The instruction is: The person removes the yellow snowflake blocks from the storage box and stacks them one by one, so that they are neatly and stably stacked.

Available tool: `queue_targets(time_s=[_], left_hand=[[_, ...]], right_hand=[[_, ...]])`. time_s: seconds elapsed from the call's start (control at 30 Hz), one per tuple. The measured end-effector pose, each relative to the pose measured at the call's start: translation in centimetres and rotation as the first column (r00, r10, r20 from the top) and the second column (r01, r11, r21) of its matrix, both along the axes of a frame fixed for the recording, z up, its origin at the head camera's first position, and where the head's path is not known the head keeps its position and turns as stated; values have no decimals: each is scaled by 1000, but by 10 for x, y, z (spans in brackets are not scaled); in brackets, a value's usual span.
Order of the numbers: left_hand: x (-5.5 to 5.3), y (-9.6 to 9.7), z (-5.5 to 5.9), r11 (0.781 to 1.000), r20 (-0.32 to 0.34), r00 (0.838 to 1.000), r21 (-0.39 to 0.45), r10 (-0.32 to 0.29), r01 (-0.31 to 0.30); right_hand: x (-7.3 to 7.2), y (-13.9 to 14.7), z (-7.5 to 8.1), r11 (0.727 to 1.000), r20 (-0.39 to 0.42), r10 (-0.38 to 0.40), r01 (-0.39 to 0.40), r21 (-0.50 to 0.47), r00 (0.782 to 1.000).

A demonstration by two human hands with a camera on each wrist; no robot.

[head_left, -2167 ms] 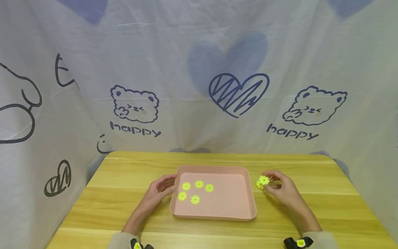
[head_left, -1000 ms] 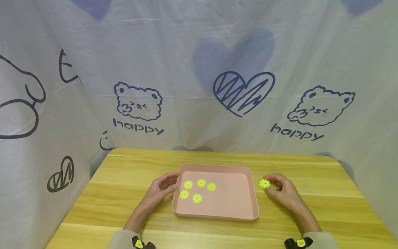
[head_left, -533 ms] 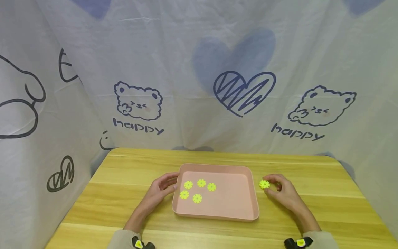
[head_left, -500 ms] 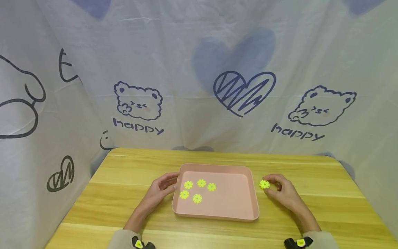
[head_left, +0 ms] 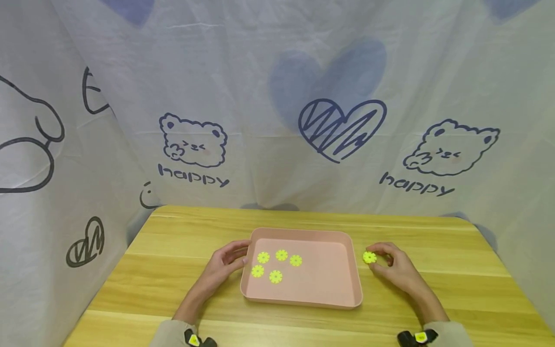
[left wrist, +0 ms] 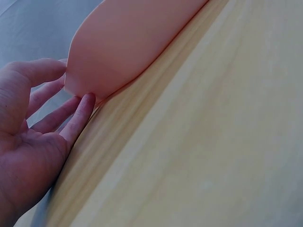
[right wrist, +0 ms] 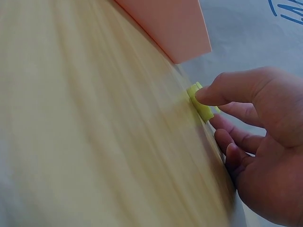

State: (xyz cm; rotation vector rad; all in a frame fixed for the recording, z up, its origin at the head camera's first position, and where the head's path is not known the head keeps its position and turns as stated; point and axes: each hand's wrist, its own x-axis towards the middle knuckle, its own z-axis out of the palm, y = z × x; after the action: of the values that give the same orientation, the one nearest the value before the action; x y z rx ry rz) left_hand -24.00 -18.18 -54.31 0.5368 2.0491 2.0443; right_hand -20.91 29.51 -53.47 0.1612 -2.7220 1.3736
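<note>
A shallow pink tray point(head_left: 321, 270) sits on the wooden table, with several flat yellow notched discs point(head_left: 275, 276), like snowflake building discs, lying apart in its left half. My left hand point(head_left: 220, 266) rests against the tray's left end; in the left wrist view its fingertips point(left wrist: 86, 101) touch the outer wall, fingers fairly straight. Right of the tray, my right hand point(head_left: 396, 267) pinches a small stack of the same yellow discs point(head_left: 369, 257) between thumb and fingers. The right wrist view shows that stack point(right wrist: 200, 104) close at the tabletop, its far side hidden by the fingers.
The wooden table point(head_left: 173, 241) reaches back to a pale cloth point(head_left: 260, 168) printed with bears and hearts. More cloth hangs along the left and right sides. A black band with a yellow label point(head_left: 418, 337) is on each wrist.
Two seconds ago the discs in my right hand stood staggered; now they lie lined up as one stack, slightly lower. The left hand stays at the tray. The head view has shifted slightly.
</note>
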Motion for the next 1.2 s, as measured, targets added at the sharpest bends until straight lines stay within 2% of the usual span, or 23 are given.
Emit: queue_targets(time_s=[0.47,0.8,1.2], left_hand=[[0,1,0,1000,0,1000,-6,6,-6],[-1,-1,-2,1000,-22,1000,-12,-2,2],[0,0,0,1000,-25,1000,-20,-2,1]], right_hand=[[1,1,0,1000,12,-5,5,-11,1000],[1,-1,-3,999,-39,-38,39,17,999],[5,-5,-1,996,-9,-82,82,42,997]])
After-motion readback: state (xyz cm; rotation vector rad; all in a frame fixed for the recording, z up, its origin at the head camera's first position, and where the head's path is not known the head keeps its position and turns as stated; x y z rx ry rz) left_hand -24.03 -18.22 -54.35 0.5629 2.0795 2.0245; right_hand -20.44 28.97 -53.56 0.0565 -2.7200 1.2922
